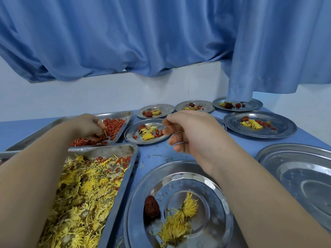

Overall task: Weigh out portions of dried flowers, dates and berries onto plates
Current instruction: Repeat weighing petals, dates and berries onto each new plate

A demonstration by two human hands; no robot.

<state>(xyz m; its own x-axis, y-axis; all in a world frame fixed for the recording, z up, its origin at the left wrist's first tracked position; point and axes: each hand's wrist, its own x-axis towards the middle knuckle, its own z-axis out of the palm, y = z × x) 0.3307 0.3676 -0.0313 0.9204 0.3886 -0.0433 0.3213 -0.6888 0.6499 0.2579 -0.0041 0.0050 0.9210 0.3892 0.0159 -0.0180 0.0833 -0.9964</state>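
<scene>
1. left hand (90, 127) reaches into the far tray (68, 122), fingers curled down and bunched together in the red berries (114, 126); whether it has any pinched is hidden by the fingers themselves.
2. right hand (191, 133) hangs above the blue table (155, 154), between the near plate and the middle plate, fingers loosely curled with thumb close to forefinger; i cannot tell whether anything sits between them.
3. near tray (114, 210), just beside the left forearm, is heaped with yellow dried flowers (80, 194), and a few stray berries lie at its far end.
4. near plate (136, 203) sits under the right forearm and carries one dark red date (151, 206) and two clumps of yellow flowers, with no berries on it.
5. middle plate (130, 135), just right of the berry tray, bears flowers, a date and a scatter of berries.
6. three small plates stand in a row along the wall side of the table: left back plate (164, 109), centre back plate (207, 106) and right back plate (254, 104), each with flowers, a date and berries.
7. right plate (279, 129) holds the same mix and lies well apart from the hands.
8. empty plate (286, 169) sits at the right edge, partly cut off.
9. blue curtain (143, 36) hangs behind, one fold dropping onto the right back plate.
</scene>
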